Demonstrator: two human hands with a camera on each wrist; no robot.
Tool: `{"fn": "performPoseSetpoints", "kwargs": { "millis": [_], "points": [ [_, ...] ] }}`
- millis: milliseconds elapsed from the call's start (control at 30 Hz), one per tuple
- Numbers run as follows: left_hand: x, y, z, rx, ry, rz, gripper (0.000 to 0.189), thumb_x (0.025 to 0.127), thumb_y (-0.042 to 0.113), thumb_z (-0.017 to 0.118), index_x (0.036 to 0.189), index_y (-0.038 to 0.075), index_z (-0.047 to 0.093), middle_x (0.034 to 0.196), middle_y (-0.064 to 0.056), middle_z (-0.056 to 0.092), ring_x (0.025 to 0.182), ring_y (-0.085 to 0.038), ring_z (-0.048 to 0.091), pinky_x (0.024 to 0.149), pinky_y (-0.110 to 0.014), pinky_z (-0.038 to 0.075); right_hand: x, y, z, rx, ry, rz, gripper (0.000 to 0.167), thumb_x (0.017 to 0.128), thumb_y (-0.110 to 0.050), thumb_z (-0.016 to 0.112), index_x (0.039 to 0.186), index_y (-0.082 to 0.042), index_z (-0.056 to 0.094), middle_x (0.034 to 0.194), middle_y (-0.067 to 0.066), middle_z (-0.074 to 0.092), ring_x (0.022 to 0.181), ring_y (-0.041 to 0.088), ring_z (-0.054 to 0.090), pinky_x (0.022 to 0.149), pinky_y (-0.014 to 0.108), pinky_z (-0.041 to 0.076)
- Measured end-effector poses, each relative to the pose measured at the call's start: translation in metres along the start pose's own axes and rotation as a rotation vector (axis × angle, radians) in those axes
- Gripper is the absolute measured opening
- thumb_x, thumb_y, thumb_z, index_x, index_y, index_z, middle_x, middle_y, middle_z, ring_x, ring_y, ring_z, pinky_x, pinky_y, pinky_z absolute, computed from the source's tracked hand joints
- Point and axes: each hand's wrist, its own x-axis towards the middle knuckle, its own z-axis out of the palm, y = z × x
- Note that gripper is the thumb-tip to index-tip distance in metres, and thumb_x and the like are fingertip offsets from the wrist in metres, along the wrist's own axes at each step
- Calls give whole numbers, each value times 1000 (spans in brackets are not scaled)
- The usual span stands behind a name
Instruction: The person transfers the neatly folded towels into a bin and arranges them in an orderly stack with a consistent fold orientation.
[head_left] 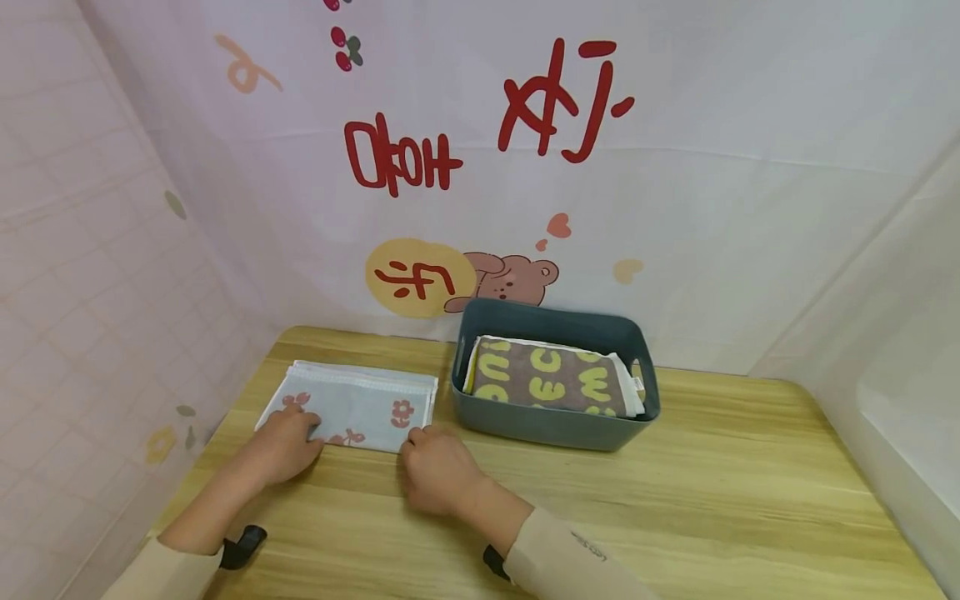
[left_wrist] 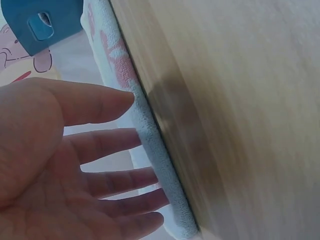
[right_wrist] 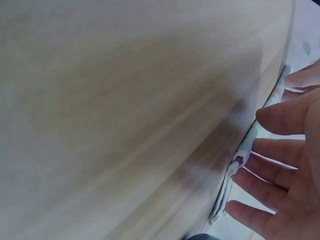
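A folded light-blue towel [head_left: 352, 408] with pink flower and cherry prints lies flat at the left of the table. My left hand [head_left: 283, 446] rests on its near left part, and in the left wrist view the spread fingers [left_wrist: 115, 145] reach over the towel, with the thumb tip at its folded edge. At the near right corner, my right hand [head_left: 442, 471] touches the towel. The right wrist view shows this hand's fingers [right_wrist: 272, 172] extended and apart, fingertips along the towel's edge.
A blue-grey plastic basket [head_left: 540, 429] stands right of the towel near the back of the wooden table [head_left: 675, 517]. Inside it lies a folded brown towel [head_left: 562, 379] with yellow-green letters. A white printed cloth [head_left: 712, 208] hangs behind the table.
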Motion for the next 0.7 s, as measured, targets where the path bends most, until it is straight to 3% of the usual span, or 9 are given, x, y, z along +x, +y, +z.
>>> {"fn": "performPoseSetpoints", "kwargs": {
  "millis": [267, 400, 700],
  "points": [
    [-7, -1, -3, -2, 5, 30, 26, 89, 4, 72, 108, -14, 72, 135, -47, 51, 127, -71, 43, 104, -73, 39, -6, -3, -5, 26, -21, -26, 13, 83, -23, 76, 93, -14, 75, 90, -4, 64, 79, 12, 60, 62, 24, 46],
    [-11, -5, -1, -21, 14, 41, 18, 86, 3, 75, 99, -9, 75, 130, -46, 55, 122, -67, 51, 101, -70, 45, -10, -4, -7, 32, -4, -45, 7, 82, -21, 77, 86, -16, 74, 84, -5, 61, 75, 11, 58, 59, 23, 44],
    [-18, -11, -6, -157, -11, -36, 9, 91, 5, 72, 87, -2, 77, 123, -42, 60, 118, -63, 56, 97, -65, 49, -17, -9, -12, 72, -16, -93, 10, 79, -23, 81, 86, -20, 75, 83, -8, 60, 76, 9, 58, 63, 21, 47]
  ]
}}
